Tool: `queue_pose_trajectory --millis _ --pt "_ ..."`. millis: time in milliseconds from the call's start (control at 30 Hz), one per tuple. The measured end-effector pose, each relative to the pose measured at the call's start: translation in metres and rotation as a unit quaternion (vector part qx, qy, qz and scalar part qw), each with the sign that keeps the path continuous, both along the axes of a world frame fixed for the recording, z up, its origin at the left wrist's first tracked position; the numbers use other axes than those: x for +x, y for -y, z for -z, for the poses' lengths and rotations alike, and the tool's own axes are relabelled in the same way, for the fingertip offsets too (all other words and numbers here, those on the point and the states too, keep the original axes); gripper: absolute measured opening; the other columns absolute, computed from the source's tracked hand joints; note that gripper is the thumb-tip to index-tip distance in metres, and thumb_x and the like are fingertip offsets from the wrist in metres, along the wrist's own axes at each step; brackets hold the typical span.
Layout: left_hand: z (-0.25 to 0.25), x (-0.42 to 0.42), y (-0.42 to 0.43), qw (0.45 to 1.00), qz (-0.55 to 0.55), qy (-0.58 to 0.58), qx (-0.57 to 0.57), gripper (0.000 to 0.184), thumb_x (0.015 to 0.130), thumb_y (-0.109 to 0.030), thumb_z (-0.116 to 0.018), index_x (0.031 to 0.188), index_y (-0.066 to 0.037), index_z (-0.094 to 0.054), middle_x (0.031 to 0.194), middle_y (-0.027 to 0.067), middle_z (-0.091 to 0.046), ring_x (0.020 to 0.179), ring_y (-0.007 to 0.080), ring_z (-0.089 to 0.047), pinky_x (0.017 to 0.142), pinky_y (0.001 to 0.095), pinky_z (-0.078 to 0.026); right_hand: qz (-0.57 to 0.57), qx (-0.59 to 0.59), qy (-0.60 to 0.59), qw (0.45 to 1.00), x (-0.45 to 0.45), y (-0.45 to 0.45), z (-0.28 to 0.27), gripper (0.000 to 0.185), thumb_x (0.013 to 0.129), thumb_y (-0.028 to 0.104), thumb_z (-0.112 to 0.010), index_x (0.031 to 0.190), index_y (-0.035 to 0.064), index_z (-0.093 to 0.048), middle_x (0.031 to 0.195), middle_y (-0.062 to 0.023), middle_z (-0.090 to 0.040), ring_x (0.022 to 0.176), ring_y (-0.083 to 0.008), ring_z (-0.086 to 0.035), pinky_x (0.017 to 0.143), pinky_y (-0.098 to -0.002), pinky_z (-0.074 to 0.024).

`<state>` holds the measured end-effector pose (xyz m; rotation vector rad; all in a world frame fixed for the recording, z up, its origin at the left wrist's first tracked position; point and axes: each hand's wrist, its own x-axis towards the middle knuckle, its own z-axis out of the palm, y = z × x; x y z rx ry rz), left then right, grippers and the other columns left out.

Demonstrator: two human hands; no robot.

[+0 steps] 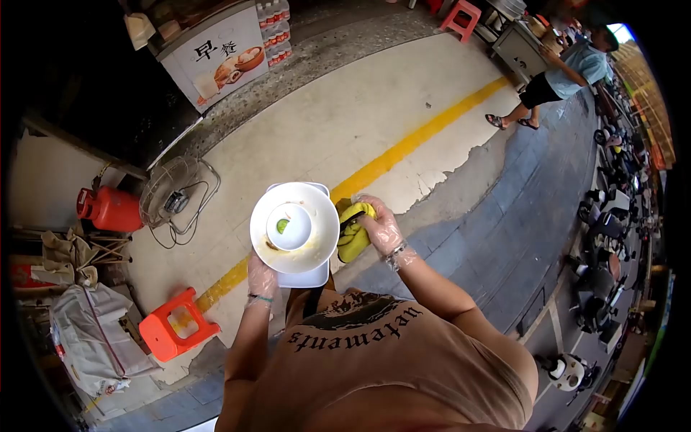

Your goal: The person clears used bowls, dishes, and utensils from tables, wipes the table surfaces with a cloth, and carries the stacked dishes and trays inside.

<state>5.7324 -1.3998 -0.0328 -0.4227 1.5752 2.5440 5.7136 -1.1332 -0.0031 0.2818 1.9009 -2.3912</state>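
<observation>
My left hand (262,276), in a clear plastic glove, grips the left side of a white bowl (328,229) and a white tray (306,279) beneath it. Inside the bowl sits a smaller white round dish (298,234) with a green piece (282,225) in it; brownish and yellowish residue marks the bowl. My right hand (383,229), also gloved, is closed on a yellow-green cloth (353,246) just right of the bowl. Some of the left fingers are hidden under the bowl and tray.
An orange-red stool (173,331) stands lower left, near a fan (173,194) and a red gas cylinder (115,209). A person (568,72) stands at a metal cart (520,52), upper right. Scooters (608,216) line the right side. A yellow line (425,138) crosses the pavement.
</observation>
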Motion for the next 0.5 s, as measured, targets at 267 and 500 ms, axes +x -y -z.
queue_pose_trajectory --millis 267,500 --pt "-0.048 -0.256 -0.068 0.994 0.095 0.024 0.054 0.033 0.096 -0.020 -0.039 0.121 0.001 -0.046 0.117 0.0077 -0.051 0.107 0.0146 -0.050 0.095 0.0284 -0.040 0.189 0.096 0.018 0.977 -0.174 -0.129 -0.054 0.024 0.080 0.000 -0.049 0.105 -0.0013 -0.051 0.088 -0.0032 -0.058 0.078 -0.0106 -0.054 0.074 -0.0257 -0.0472" --pt "-0.092 -0.460 -0.159 0.986 0.139 0.026 0.087 0.033 0.096 -0.019 -0.038 0.121 0.001 -0.046 0.117 0.0070 -0.051 0.108 0.0128 -0.049 0.096 0.0270 -0.039 0.356 0.108 -0.015 0.928 -0.313 -0.246 -0.076 0.017 0.087 0.006 -0.047 0.103 -0.0009 -0.052 0.089 -0.0057 -0.059 0.078 -0.0114 -0.055 0.074 -0.0258 -0.0474"
